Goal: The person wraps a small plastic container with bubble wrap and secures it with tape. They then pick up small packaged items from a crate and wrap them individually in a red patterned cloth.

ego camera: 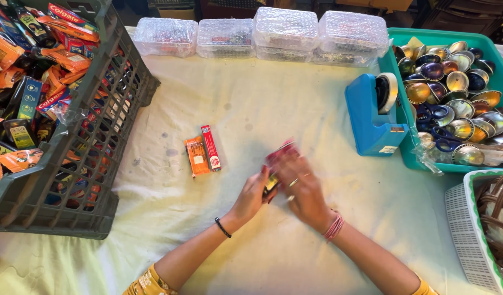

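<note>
A packing or sorting station in a small workshop or storeroom. A work table draped with a stained pale cloth (pixel 251 109) carries goods in bulk: a grey plastic crate (pixel 106 117) heaped with boxed and sachet toiletries, a teal tray (pixel 396 65) of small metal bowls, and a row of bubble-wrapped parcels (pixel 262 33) along the far edge. A blue desktop tape dispenser (pixel 374 117) stands ready beside the tray. Dark stacked crates (pixel 459 19) show behind.

Grey crate (pixel 106 164), tape dispenser (pixel 371 117), wrapped boxes (pixel 284 33)
</note>
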